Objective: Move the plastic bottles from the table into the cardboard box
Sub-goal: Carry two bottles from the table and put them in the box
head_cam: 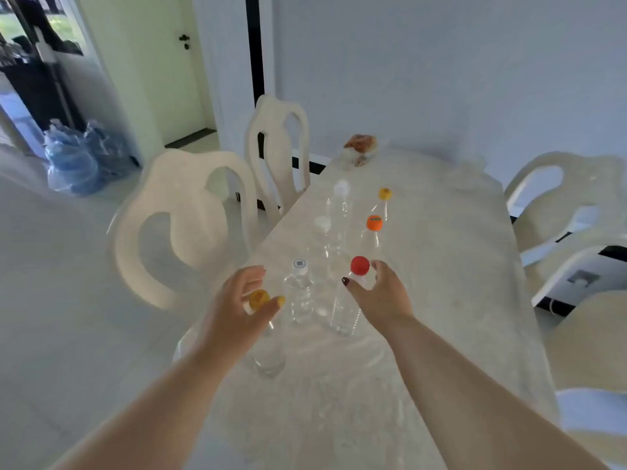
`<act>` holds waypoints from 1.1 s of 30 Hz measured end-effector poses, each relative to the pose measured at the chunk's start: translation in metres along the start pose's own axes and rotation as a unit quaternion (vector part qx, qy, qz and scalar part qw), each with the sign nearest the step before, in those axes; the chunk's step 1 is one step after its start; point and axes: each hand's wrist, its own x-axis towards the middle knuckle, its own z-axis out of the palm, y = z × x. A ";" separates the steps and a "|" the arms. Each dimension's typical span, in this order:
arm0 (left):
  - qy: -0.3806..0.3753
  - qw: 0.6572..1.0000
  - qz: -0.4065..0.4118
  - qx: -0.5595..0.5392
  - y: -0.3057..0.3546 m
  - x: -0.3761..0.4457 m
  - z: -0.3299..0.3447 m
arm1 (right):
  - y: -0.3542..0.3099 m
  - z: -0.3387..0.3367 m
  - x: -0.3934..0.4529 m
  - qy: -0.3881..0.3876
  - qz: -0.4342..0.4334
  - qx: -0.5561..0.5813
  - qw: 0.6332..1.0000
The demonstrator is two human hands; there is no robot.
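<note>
task barely begun: seven bottles (298, 293) upright on table (441, 266), box not in view. left hand (237, 313) & right hand (380, 296) spread wide at two caps, nothing gripped yet.

Bottles: seven, clear plastic, capped, upright on worktop (424, 300).
Near row: yellow-capped bottle (268, 351), white-capped bottle (298, 293), red-capped bottle (346, 310).
Far group: orange-capped bottle (371, 239), two white caps, one yellow.
</note>
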 end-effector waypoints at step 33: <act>-0.347 0.908 0.136 -0.190 0.174 -0.024 0.097 | 0.038 -0.189 -0.223 0.326 0.115 0.078 0.935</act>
